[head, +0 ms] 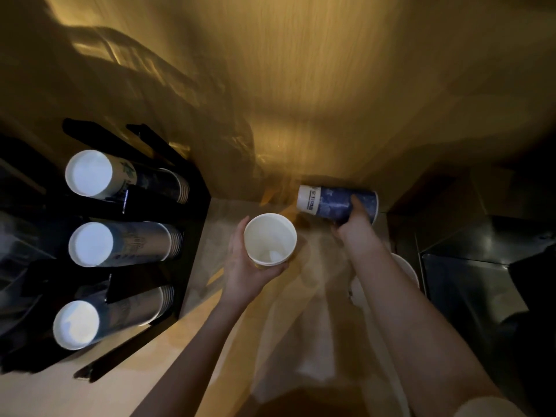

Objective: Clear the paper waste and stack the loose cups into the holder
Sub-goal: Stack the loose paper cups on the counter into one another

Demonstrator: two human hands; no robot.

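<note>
Dim wood-panel nook, beige counter (pixel 207 335). Left hand (pixel 245 266) fingers wrapped round white cup (pixel 270 239), upright, mouth up. Right hand (pixel 355 224) clasps blue cup (pixel 331 201) lying sideways near back wall. Black holder (pixel 192 242) at left (three stacks, bases facing camera).

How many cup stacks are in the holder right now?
3 white-bottomed paper cup stacks in the black holder: top, middle, bottom. Individual cups uncountable.

Wood counter (pixel 90 395) w/ dark metal surface (pixel 469 284) at right
</note>
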